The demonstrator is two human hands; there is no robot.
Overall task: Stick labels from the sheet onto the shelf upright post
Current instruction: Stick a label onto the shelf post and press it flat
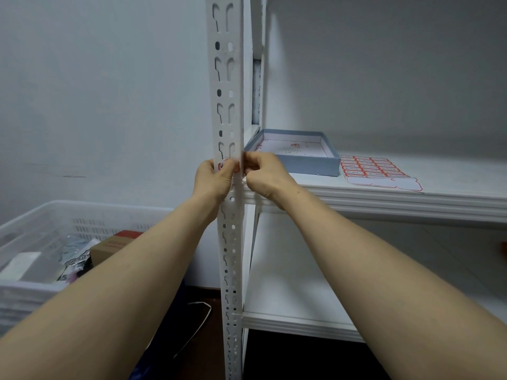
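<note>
At far left, a white slotted crate (41, 215) holds a brown carton (109, 248) with red print too blurred to read, beside packets whose markings cannot be made out. A pale cable (201, 315) loops on the dark floor below. At centre, a person's left hand (212, 179) grips the left edge of the white perforated post (227, 78), fingers curled behind it and thumb laid across its front face. A red-bordered label (223, 166) lies flat on that face under the thumb, just above shelf level, only its left end and a sliver of red showing past the thumb tip; any writing on it is hidden. The right hand (263, 174) meets the post from the other side, fingers curled tight and thumb pinching the right edge at the same height, close to the label's right end. Behind the right hand, a shallow blue tray (315, 163) sits on the white shelf (411, 198), holding a white paper with faint red marks too small to read. Further right on the shelf, apart from both hands, the sheet (378, 171) lies flat, its rows of red-framed labels bearing blue writing that cannot be read and its near rows peeled bare.
</note>
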